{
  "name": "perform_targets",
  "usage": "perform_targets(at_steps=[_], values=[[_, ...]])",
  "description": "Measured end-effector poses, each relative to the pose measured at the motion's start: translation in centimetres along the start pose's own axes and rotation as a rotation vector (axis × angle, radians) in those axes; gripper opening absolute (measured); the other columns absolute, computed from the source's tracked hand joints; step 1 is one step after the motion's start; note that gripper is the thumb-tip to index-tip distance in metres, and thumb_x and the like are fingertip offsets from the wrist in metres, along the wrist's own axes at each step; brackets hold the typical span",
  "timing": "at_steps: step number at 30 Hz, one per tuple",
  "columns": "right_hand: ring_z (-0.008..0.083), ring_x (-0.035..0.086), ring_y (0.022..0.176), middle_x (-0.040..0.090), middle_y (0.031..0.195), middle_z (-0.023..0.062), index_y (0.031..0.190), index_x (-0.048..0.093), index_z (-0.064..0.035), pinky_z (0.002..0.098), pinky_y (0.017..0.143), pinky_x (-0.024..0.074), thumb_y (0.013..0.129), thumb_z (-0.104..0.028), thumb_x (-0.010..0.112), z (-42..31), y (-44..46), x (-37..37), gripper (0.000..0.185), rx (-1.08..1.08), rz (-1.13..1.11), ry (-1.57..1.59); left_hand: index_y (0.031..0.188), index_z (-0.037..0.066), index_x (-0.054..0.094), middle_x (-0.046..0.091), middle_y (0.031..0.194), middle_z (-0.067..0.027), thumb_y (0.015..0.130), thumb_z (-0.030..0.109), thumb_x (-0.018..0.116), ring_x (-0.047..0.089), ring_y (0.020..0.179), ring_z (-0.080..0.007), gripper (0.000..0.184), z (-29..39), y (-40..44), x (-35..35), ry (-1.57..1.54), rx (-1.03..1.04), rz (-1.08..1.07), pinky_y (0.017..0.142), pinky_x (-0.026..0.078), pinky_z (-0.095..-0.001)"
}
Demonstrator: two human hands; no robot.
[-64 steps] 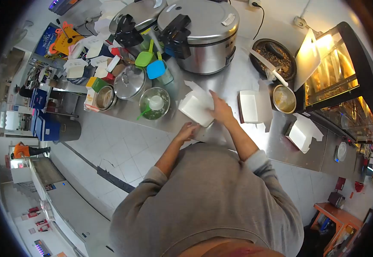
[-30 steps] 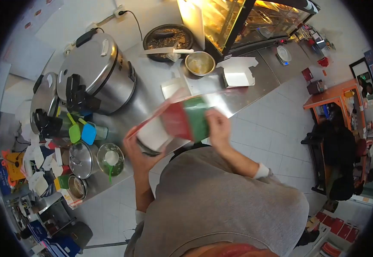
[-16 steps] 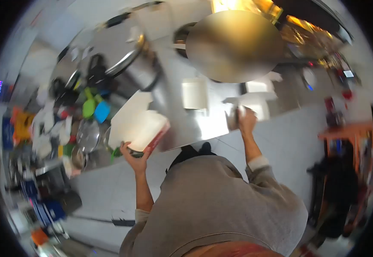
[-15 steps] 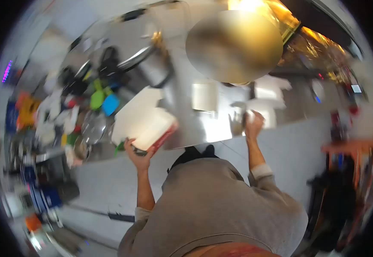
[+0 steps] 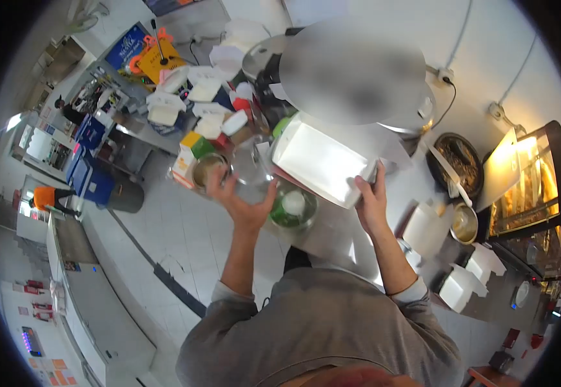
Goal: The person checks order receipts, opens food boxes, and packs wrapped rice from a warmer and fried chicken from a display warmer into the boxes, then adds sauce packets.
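My right hand grips the lower right corner of a white open carton, held tilted above the counter. To its left, my left hand is spread with nothing in it, a little apart from the carton. Just below the carton stands a bowl with a white cup and something green inside. A metal pot sits behind my left fingers, beside a shiny lid that is partly hidden. A blurred grey oval covers part of the view above the carton.
More open cartons lie on the right of the steel counter, near a metal bowl, a dark pan with a knife across it, and a lit display case. A person in orange is far left.
The view has swung left. The held carton is now in my right hand, which has left the cartons at the right. My left hand has let go and spread its fingers.
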State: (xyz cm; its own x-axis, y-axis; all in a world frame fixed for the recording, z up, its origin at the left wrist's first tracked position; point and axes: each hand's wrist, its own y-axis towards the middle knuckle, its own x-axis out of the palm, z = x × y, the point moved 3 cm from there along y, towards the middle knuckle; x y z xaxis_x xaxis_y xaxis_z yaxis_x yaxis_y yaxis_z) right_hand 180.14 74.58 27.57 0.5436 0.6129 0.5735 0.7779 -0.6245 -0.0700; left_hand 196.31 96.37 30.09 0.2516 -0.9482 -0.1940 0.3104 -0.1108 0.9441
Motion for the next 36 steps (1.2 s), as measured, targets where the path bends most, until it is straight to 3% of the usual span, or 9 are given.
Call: perform_targets(at_steps=[4,9,13,15,20,22,27,31,36], values=[[0.0230,0.045,0.123,0.040,0.140,0.0136,0.152,0.012,-0.0131,0.0311,0.092,0.0477,0.089,-0.005,0.060,2.6,8.7,10.9,0.080,-0.172,-0.116,-0.260,0.127,0.017,0.055,0.046,0.138,-0.0137,0.070,0.040,0.081,0.039,0.131,-0.0318,0.067,-0.7,6.4,3.1,0.161,0.166,-0.745,0.103,0.028,-0.0568],[0.0273,0.030,0.141,0.020,0.156,0.0164,0.153,0.010,-0.0118,0.0393,0.111,0.0272,0.094,-0.024,0.059,5.0,14.9,19.1,0.078,-0.402,-0.356,-0.127,0.123,0.014,0.058,0.052,0.131,-0.0163,0.082,0.030,0.071,0.046,0.126,-0.0333,0.046,-22.9,8.6,12.1,0.141,0.102,-0.513,0.106,0.034,-0.0452],[0.0255,0.051,0.124,0.048,0.139,0.0155,0.141,0.039,-0.0025,0.0370,0.103,0.0390,0.095,-0.023,0.058,6.4,16.1,14.6,0.054,-0.310,-0.330,-0.301,0.110,0.006,0.062,0.063,0.103,-0.0141,0.085,0.027,0.068,0.060,0.101,-0.0330,0.034,-38.9,18.1,21.3,0.359,0.527,-0.425,0.096,0.039,-0.0503],[0.0218,0.059,0.112,0.060,0.124,0.0136,0.127,0.054,0.0006,0.0344,0.098,0.0435,0.094,-0.018,0.059,7.3,14.5,10.3,0.038,-0.140,-0.251,-0.389,0.108,0.009,0.063,0.065,0.096,-0.0106,0.082,0.026,0.068,0.060,0.099,-0.0311,0.031,-43.3,23.1,26.4,0.111,0.245,-0.678,0.094,0.040,-0.0510],[0.0202,0.067,0.092,0.068,0.102,0.0127,0.111,0.062,0.0027,0.0301,0.078,0.0515,0.095,-0.018,0.058,6.8,7.6,1.1,0.027,-0.077,0.340,-0.599,0.114,0.013,0.064,0.052,0.130,-0.0125,0.077,0.025,0.070,0.042,0.128,-0.0341,0.039,-53.6,17.9,32.7,0.509,0.209,-0.909,0.106,0.024,-0.0589],[0.0203,0.068,0.088,0.068,0.099,0.0137,0.109,0.063,0.0021,0.0291,0.073,0.0520,0.094,-0.016,0.058,6.2,4.5,-1.3,0.024,-0.102,0.624,-0.545,0.127,0.012,0.054,0.043,0.139,-0.0132,0.078,0.026,0.070,0.034,0.133,-0.0374,0.054,-53.9,16.1,35.2,0.792,0.048,-0.746,0.109,0.020,-0.0588],[0.0163,0.064,0.076,0.065,0.085,0.0088,0.093,0.062,0.0001,0.0282,0.065,0.0492,0.094,-0.017,0.057,5.9,1.3,-3.7,0.018,-0.259,1.039,-0.504,0.136,0.008,0.039,0.058,0.126,-0.0148,0.084,0.029,0.068,0.046,0.123,-0.0338,0.064,-33.9,19.3,32.5,-0.205,0.120,-0.548,0.112,0.019,-0.0513],[0.0162,0.064,0.078,0.065,0.085,0.0089,0.092,0.063,0.0005,0.0273,0.067,0.0483,0.094,-0.010,0.057,4.4,5.3,-0.7,0.012,-0.340,0.745,-0.628,0.147,0.009,0.027,0.068,0.109,-0.0132,0.084,0.017,0.071,0.057,0.112,-0.0263,0.077,-27.5,15.8,30.6,-0.690,-0.349,-1.187,0.106,0.034,-0.0418],[0.0165,0.065,0.082,0.068,0.086,0.0109,0.091,0.064,0.0026,0.0287,0.078,0.0496,0.091,-0.007,0.060,4.8,9.9,2.7,0.011,-0.288,0.467,-0.777,0.154,0.016,0.012,0.067,0.112,-0.0164,0.080,0.002,0.074,0.062,0.107,-0.0203,0.098,-26.8,13.9,30.1,-1.118,-0.623,-1.128,0.094,0.046,-0.0334]])
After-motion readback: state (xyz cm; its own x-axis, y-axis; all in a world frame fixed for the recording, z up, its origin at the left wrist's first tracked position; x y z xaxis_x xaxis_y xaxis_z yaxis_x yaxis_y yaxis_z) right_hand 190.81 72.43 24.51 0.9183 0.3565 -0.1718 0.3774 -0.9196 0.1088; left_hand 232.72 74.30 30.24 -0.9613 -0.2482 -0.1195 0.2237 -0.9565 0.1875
